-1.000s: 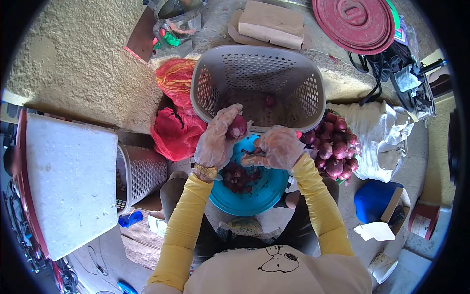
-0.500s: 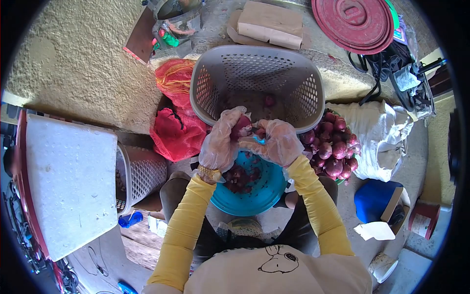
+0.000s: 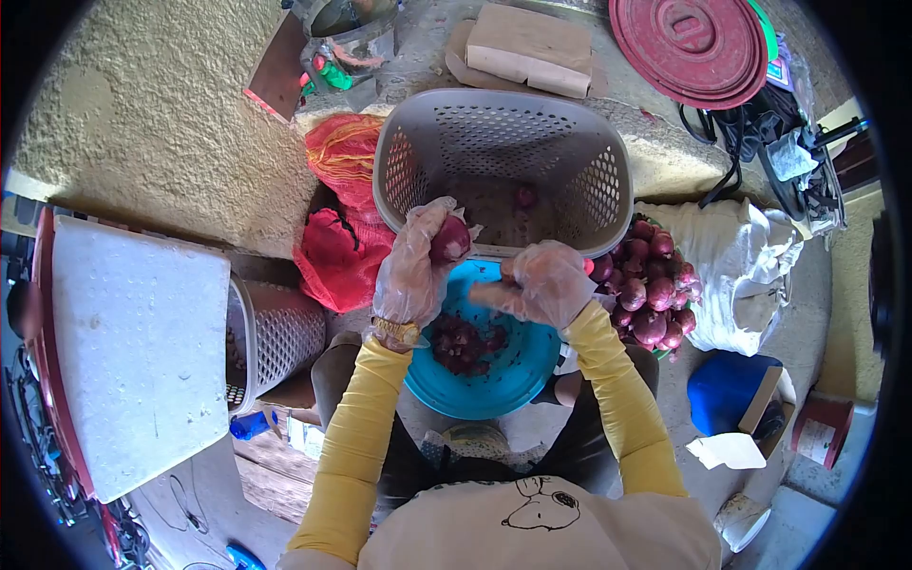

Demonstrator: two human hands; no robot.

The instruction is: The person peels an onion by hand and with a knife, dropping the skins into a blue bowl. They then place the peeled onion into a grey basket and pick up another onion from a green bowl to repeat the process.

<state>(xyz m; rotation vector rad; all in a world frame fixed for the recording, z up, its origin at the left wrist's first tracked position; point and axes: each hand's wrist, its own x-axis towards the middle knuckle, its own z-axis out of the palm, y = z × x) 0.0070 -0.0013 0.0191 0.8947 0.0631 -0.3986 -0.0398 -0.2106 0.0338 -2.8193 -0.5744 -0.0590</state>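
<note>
My left hand [image 3: 410,271], in a clear plastic glove, is wrapped round a red onion [image 3: 450,240] just in front of the grey basket. My right hand [image 3: 546,282], gloved the same way, hangs over the turquoise basin [image 3: 480,397] with its fingers curled and pointing left. What those fingers hold, if anything, is hidden; a small pink bit shows beside the knuckles. Inside the basin lie dark red onion skins [image 3: 461,344]. One more onion [image 3: 525,196] sits in the grey perforated basket [image 3: 503,106].
A heap of red onions [image 3: 655,294] stands at the right, next to a white sack [image 3: 746,266]. Red mesh bags [image 3: 337,256] lie left of the basket. Further left are a second perforated basket [image 3: 285,328] and a white foam board [image 3: 138,351].
My hands have moved apart. The left hand has drawn slightly left with the onion, now more exposed, while the right hand has come away from it and lowered a little over the basin.
</note>
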